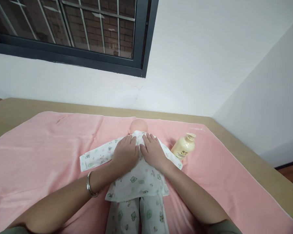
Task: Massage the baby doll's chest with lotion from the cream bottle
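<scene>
A bald baby doll (138, 125) lies stretched out with its head pointing away from me; no face shows. It wears a white top (134, 183) and matching trousers (127, 216), both printed with small green animals. The sleeves are spread out to either side. My left hand (127, 150) rests flat on the left part of the upper body, fingers extended. On the right part lies my right hand (153, 150), also flat, with its thumb near the left one. Neither hand grasps anything. Beside the right sleeve is a cream pump bottle (184, 147), tilted in view.
A pink sheet (51, 146) with slight creases lies under the doll, over a tan surface (246, 156). Behind it rises a white wall (185, 65) with a dark-framed, barred window (139, 42). A silver bangle (89, 185) circles my left wrist.
</scene>
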Available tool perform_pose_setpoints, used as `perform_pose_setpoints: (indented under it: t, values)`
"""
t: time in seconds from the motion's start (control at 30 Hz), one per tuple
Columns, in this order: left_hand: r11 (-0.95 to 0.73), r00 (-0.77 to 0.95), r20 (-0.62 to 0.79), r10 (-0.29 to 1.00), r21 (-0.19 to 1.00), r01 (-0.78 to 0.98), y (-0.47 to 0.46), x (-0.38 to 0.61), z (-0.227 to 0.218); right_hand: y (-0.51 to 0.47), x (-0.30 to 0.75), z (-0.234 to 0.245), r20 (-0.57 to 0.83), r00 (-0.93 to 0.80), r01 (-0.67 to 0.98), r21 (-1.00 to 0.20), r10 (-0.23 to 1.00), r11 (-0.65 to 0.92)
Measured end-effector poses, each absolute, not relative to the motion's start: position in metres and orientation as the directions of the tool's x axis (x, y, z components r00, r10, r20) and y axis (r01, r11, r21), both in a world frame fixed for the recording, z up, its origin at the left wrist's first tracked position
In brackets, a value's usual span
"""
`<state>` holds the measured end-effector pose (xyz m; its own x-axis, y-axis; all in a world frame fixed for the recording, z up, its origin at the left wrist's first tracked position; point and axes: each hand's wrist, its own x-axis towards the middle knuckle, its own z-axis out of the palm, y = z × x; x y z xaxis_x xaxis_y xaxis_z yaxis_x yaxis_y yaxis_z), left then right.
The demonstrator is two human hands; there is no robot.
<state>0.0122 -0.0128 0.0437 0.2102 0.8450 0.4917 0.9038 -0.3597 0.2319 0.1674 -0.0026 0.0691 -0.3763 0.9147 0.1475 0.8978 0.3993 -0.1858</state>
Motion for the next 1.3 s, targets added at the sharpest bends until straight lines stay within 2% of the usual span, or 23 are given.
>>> perform_pose_setpoints:
  t: [0.13,0.33,0.57,0.73,0.87,1.0,1.1,1.2,1.3]
  values:
    - [-0.336,0.209,0.388,0.898,0.294,0.895,0.004,0.004,0.045,-0.019,0.161,0.068,0.196,-0.384,0.9,-0.138,0.902,0.413]
    - [-0.331,0.192,0.524,0.83,0.184,0.926,-0.015,0.016,0.037,0.004,0.172,0.076,0.113,-0.398,0.887,-0.207,0.91,0.414]
    - [-0.413,0.319,0.407,0.856,0.167,0.895,0.006,0.002,0.043,-0.021,0.162,0.07,0.2,-0.404,0.895,-0.116,0.892,0.431]
    - [-0.371,0.268,0.487,0.831,0.126,0.92,-0.01,0.012,0.039,-0.001,0.168,0.073,0.156,-0.397,0.894,-0.156,0.904,0.419]
    - [-0.351,0.226,0.478,0.849,0.188,0.917,-0.012,0.014,0.042,0.009,0.171,0.074,0.102,-0.407,0.889,-0.184,0.908,0.42]
    - [-0.344,0.211,0.415,0.885,0.275,0.898,0.004,0.006,0.044,-0.012,0.165,0.072,0.159,-0.409,0.892,-0.141,0.899,0.43]
    - [-0.358,0.22,0.447,0.867,0.254,0.898,0.003,0.006,0.041,-0.014,0.164,0.07,0.182,-0.407,0.891,-0.137,0.895,0.433]
    - [-0.368,0.237,0.49,0.839,0.191,0.91,-0.008,0.011,0.041,0.004,0.17,0.07,0.14,-0.412,0.884,-0.178,0.9,0.433]
    - [-0.375,0.252,0.451,0.856,0.207,0.904,-0.011,0.011,0.044,0.016,0.173,0.068,0.14,-0.415,0.876,-0.204,0.899,0.437]
